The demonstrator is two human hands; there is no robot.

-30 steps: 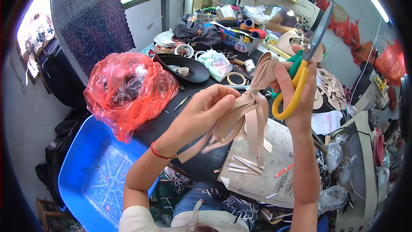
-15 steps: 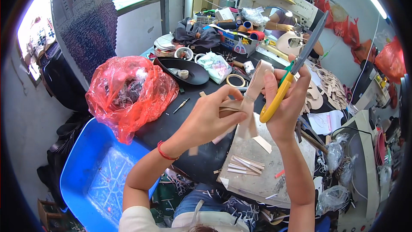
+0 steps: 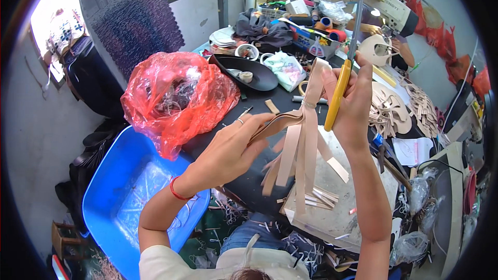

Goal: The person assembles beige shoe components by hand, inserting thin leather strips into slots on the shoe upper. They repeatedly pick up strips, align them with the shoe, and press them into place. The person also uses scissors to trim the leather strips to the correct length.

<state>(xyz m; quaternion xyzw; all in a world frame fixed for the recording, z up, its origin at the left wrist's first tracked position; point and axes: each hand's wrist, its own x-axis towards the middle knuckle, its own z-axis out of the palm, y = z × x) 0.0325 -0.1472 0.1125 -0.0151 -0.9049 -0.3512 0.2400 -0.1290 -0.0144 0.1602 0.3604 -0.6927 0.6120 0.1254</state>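
Observation:
A bundle of long beige strips (image 3: 307, 148), tied round near its top, hangs in front of me over the table. My left hand (image 3: 220, 150) is closed on some of the strips and pulls them out to the left. The looped top of the bundle is gripped by the thumb and fingers of my right hand (image 3: 354, 116). That same hand also holds scissors (image 3: 339, 95) with yellow handles, blades pointing up. Below the hanging ends, several short pale strips (image 3: 322, 197) lie on a grey board (image 3: 358, 218).
Left on the black table (image 3: 207, 144) sits a red plastic bag (image 3: 179, 93); a blue tub (image 3: 111, 192) stands below it. Behind are a black tray (image 3: 254, 77) and a white packet (image 3: 285, 70). Beige cut pieces (image 3: 386, 106) lie right, and another person's hand (image 3: 371, 28) shows beyond.
My left hand has slid left and down along the strips, which now stretch out sideways. More strip ends hang loose, and the scissors stand more upright. The whole view has shifted slightly.

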